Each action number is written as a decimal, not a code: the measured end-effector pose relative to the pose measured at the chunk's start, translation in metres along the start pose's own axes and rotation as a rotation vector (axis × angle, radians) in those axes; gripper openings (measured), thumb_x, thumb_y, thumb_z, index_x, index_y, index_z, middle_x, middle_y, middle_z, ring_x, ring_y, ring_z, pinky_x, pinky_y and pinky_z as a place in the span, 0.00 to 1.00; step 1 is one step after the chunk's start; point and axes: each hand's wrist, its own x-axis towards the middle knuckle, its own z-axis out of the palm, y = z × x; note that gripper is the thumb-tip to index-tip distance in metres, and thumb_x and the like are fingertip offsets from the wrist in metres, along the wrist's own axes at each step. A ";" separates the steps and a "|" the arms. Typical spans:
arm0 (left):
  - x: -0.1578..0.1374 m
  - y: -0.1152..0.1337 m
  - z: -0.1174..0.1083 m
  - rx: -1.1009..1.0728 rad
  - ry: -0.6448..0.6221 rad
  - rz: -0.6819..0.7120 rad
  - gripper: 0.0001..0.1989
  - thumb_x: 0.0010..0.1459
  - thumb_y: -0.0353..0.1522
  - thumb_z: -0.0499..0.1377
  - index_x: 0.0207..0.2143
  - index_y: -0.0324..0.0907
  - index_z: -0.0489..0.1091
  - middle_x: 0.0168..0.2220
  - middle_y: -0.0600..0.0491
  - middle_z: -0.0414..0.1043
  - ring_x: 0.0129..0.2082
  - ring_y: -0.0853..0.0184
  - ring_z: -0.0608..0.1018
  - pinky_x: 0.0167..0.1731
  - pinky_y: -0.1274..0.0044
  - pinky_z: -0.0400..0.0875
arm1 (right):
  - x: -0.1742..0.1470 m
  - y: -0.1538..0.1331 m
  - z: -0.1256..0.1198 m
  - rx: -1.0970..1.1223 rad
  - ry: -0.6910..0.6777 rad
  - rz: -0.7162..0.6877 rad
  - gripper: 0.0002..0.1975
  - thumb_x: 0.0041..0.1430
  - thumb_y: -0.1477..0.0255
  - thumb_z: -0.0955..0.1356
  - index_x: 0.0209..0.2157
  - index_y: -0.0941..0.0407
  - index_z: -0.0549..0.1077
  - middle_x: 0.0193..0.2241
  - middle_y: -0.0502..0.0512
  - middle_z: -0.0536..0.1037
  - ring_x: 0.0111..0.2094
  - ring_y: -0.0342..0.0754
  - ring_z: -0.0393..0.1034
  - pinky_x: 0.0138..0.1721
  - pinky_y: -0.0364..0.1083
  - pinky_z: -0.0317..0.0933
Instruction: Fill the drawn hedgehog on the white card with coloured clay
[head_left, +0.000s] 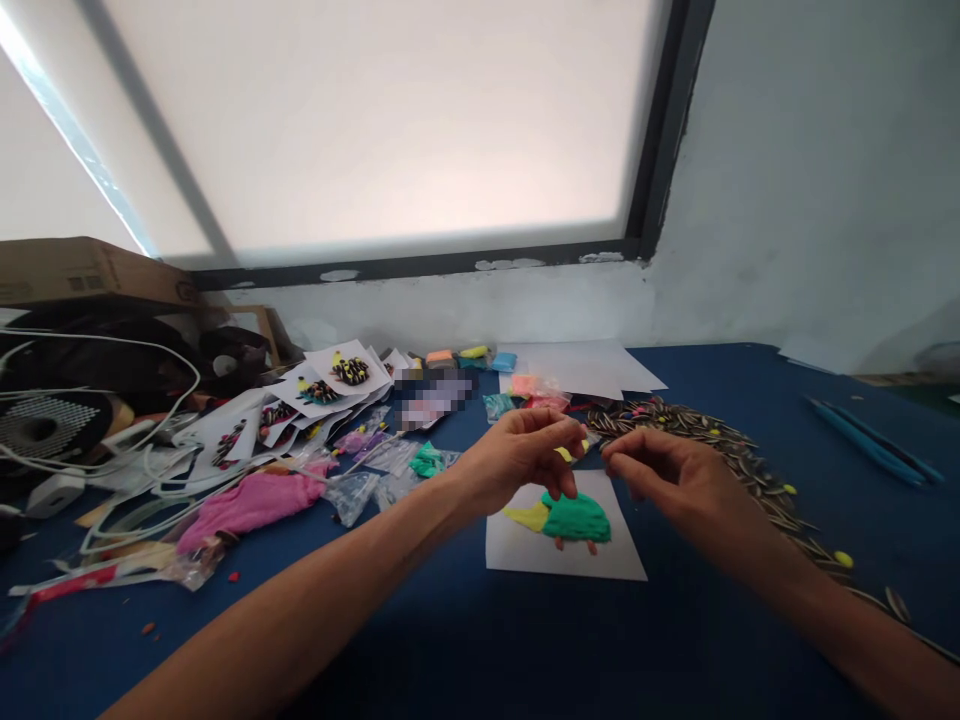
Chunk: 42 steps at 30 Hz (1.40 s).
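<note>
My left hand [536, 452] hovers over the upper part of a white paper card [517, 550], thumb and fingertips pinched together. On the card is a flat modelling-clay animal [576, 517] with a green body, a yellow pointed head and small brown legs; my fingers cover part of its top edge. To the right, my right hand [660, 468] is also closed in a pinch, its fingertips a short gap from the left ones. What either pinch holds, if anything, is too small to make out. Striped sunflower seeds [705, 428] lie heaped behind and beside my right hand.
Blank white sheets [577, 368] lie at the back. Blue tweezers [874, 440] rest at the far right. On the left are finished seed-animal cards [349, 370], pink clay [259, 505], plastic bags [352, 495], tangled white cables [112, 530] and a cardboard box [90, 272].
</note>
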 end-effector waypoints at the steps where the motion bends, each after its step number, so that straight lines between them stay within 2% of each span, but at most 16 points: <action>1: 0.000 0.002 0.000 0.020 0.025 -0.001 0.15 0.55 0.40 0.64 0.30 0.37 0.68 0.24 0.57 0.68 0.18 0.75 0.74 0.17 0.83 0.63 | 0.000 0.000 0.000 0.006 -0.004 0.005 0.12 0.55 0.59 0.68 0.27 0.54 0.74 0.21 0.49 0.71 0.22 0.43 0.63 0.23 0.44 0.60; 5: 0.000 0.007 -0.001 0.065 0.089 0.013 0.17 0.56 0.42 0.64 0.26 0.38 0.66 0.18 0.58 0.64 0.16 0.75 0.72 0.16 0.83 0.61 | 0.001 0.004 0.000 0.026 -0.014 0.019 0.15 0.55 0.57 0.68 0.27 0.54 0.75 0.20 0.48 0.70 0.21 0.42 0.62 0.22 0.43 0.59; 10: -0.002 0.010 -0.001 0.099 0.085 0.007 0.25 0.60 0.45 0.59 0.18 0.39 0.59 0.16 0.60 0.58 0.14 0.76 0.69 0.17 0.81 0.62 | 0.003 0.007 -0.003 0.017 -0.003 0.008 0.19 0.60 0.55 0.64 0.23 0.53 0.69 0.20 0.48 0.69 0.21 0.42 0.63 0.24 0.44 0.60; 13: -0.001 0.007 -0.002 0.095 0.060 -0.011 0.22 0.57 0.45 0.61 0.21 0.39 0.60 0.17 0.61 0.59 0.14 0.76 0.69 0.17 0.82 0.62 | 0.002 0.007 -0.003 0.011 0.009 -0.002 0.23 0.63 0.54 0.61 0.20 0.53 0.66 0.19 0.48 0.67 0.20 0.42 0.62 0.25 0.44 0.60; 16: 0.001 0.003 -0.006 0.111 0.036 0.024 0.15 0.54 0.40 0.66 0.27 0.38 0.66 0.20 0.59 0.66 0.15 0.76 0.71 0.16 0.83 0.63 | 0.001 0.007 -0.003 0.006 0.014 0.001 0.24 0.64 0.53 0.60 0.19 0.53 0.66 0.18 0.48 0.66 0.19 0.42 0.61 0.23 0.44 0.59; 20: 0.002 0.002 -0.008 0.132 0.071 0.023 0.11 0.56 0.37 0.63 0.32 0.36 0.71 0.28 0.54 0.72 0.16 0.76 0.74 0.16 0.83 0.63 | 0.002 0.006 -0.003 0.000 0.022 0.003 0.18 0.60 0.55 0.64 0.24 0.53 0.70 0.20 0.48 0.69 0.21 0.43 0.64 0.25 0.44 0.60; 23: 0.001 0.004 -0.007 0.144 0.087 0.004 0.17 0.60 0.41 0.59 0.26 0.36 0.68 0.22 0.56 0.68 0.15 0.75 0.73 0.15 0.83 0.62 | 0.003 0.007 -0.002 0.004 0.011 -0.004 0.15 0.57 0.56 0.67 0.28 0.53 0.72 0.22 0.48 0.71 0.24 0.44 0.66 0.27 0.45 0.62; 25: 0.001 0.005 -0.007 0.166 0.091 0.002 0.20 0.60 0.42 0.59 0.23 0.38 0.64 0.18 0.59 0.63 0.15 0.75 0.72 0.16 0.83 0.62 | 0.003 0.008 -0.002 -0.002 0.009 0.000 0.17 0.58 0.55 0.66 0.26 0.53 0.71 0.22 0.49 0.71 0.24 0.44 0.66 0.27 0.45 0.62; 29: 0.003 0.004 -0.010 0.237 0.143 0.004 0.13 0.57 0.36 0.63 0.26 0.38 0.65 0.20 0.59 0.66 0.16 0.76 0.72 0.16 0.83 0.62 | 0.003 0.011 -0.005 -0.012 0.041 0.026 0.22 0.62 0.53 0.62 0.21 0.53 0.67 0.19 0.48 0.68 0.21 0.42 0.63 0.24 0.44 0.59; 32: 0.004 0.004 -0.011 0.266 0.173 -0.021 0.07 0.56 0.32 0.63 0.30 0.36 0.69 0.23 0.57 0.68 0.17 0.76 0.73 0.16 0.84 0.62 | 0.004 0.012 -0.005 -0.017 0.070 0.039 0.21 0.61 0.53 0.63 0.23 0.53 0.68 0.20 0.48 0.69 0.20 0.42 0.62 0.23 0.44 0.59; 35: 0.002 0.005 -0.008 0.275 0.130 -0.022 0.14 0.61 0.38 0.59 0.26 0.36 0.68 0.20 0.57 0.66 0.16 0.76 0.72 0.16 0.84 0.62 | 0.005 0.012 -0.004 -0.018 0.079 0.038 0.17 0.56 0.54 0.67 0.28 0.54 0.71 0.24 0.49 0.72 0.23 0.43 0.66 0.27 0.44 0.62; 37: 0.001 0.006 -0.007 0.288 0.124 -0.020 0.19 0.62 0.41 0.57 0.23 0.38 0.65 0.17 0.58 0.63 0.15 0.76 0.70 0.16 0.84 0.62 | 0.006 0.012 -0.003 -0.018 0.065 0.038 0.18 0.55 0.53 0.68 0.28 0.54 0.72 0.23 0.49 0.72 0.24 0.44 0.68 0.28 0.44 0.63; 39: 0.002 0.007 -0.008 0.308 0.169 -0.021 0.18 0.61 0.40 0.58 0.23 0.38 0.64 0.15 0.59 0.62 0.14 0.76 0.69 0.15 0.84 0.62 | 0.006 0.014 -0.003 -0.018 0.049 0.045 0.20 0.57 0.51 0.66 0.25 0.54 0.71 0.21 0.49 0.71 0.22 0.44 0.67 0.26 0.44 0.62; 42: 0.004 0.009 -0.014 0.316 0.262 0.008 0.11 0.58 0.34 0.63 0.27 0.38 0.67 0.18 0.59 0.65 0.16 0.76 0.71 0.16 0.84 0.62 | 0.005 0.016 -0.003 -0.022 0.038 0.062 0.24 0.59 0.50 0.62 0.22 0.54 0.68 0.19 0.48 0.68 0.18 0.42 0.63 0.21 0.43 0.60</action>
